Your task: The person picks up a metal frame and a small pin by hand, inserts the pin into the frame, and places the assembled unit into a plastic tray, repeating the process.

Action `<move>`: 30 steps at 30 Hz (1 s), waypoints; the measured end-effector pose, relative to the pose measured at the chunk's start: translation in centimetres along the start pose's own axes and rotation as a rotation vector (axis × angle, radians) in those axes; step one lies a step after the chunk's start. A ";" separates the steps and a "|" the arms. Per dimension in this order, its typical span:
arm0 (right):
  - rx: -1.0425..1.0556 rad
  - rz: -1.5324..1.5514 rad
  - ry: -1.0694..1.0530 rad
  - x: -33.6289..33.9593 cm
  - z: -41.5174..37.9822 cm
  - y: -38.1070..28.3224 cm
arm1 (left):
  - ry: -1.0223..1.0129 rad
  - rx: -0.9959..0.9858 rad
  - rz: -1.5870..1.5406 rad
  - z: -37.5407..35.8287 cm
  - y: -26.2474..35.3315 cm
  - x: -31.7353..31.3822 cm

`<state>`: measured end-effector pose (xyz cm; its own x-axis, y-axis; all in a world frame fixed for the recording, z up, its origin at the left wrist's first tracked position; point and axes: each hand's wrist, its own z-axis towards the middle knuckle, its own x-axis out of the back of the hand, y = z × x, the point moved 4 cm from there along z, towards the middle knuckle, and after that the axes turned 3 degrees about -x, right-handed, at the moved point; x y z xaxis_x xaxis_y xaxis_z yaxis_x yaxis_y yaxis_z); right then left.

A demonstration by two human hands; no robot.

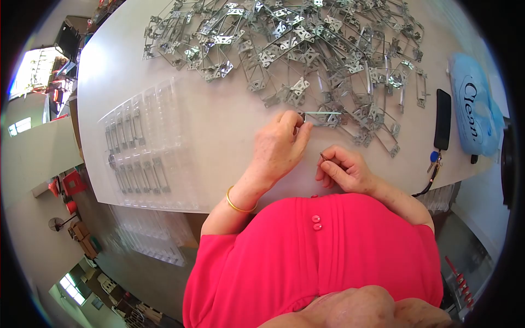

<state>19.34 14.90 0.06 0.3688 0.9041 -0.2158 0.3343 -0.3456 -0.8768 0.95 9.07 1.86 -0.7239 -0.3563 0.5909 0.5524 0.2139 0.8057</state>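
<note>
A large pile of silvery metal brackets, flat punched plates joined by thin rods, spreads over the far side of the table. At its near edge my left hand is closed, thumb and fingers pinching the end of a metal bracket that points to the right. My right hand is closer to my body, its fingers curled and thumb pressed in. A small dark tip sticks out of it; I cannot tell what it belongs to.
On the left lies a clear plastic tray with two rows of brackets in its slots. At the right are a black phone-like object, keys on a strap and a blue "Clean" packet. More clear trays sit below the table edge.
</note>
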 end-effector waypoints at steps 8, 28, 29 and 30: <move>0.135 0.055 0.046 0.1 0.2 0.2 | 0.194 -0.035 -0.026 -0.5 -0.6 1.8; 0.539 -0.141 0.433 1.5 0.0 -4.2 | 0.050 0.140 -0.374 -3.6 -1.0 2.0; 0.510 -0.142 0.421 1.5 0.3 -3.9 | 0.051 0.141 -0.375 -3.7 -1.1 2.1; 0.481 -0.142 0.408 1.4 0.5 -3.7 | 0.025 0.139 -0.384 -3.9 -1.3 2.1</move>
<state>18.22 17.58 2.81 0.6816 0.7316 0.0145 0.0132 0.0075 -0.9999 0.34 4.54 1.88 -0.8553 -0.4557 0.2465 0.1819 0.1812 0.9665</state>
